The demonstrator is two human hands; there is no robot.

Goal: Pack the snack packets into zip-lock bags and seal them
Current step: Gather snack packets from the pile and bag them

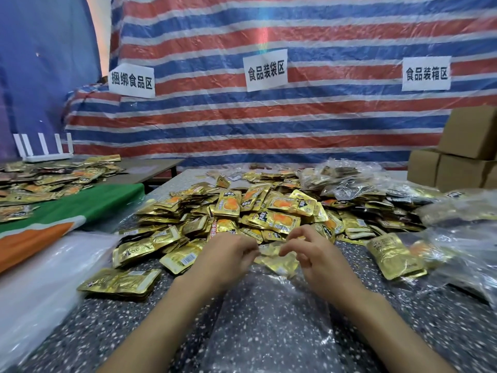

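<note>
While pinching the bag mouth on the counter, left hand and right hand both in narrow grip: could slip, spilling packets back toward the pile.

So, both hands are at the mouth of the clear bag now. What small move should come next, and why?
Probably spread the mouth wider: the left hand and right hand pinch the edge of the clear zip-lock bag, which lies flat and looks nearly empty, with a gold packet at its opening.
</note>
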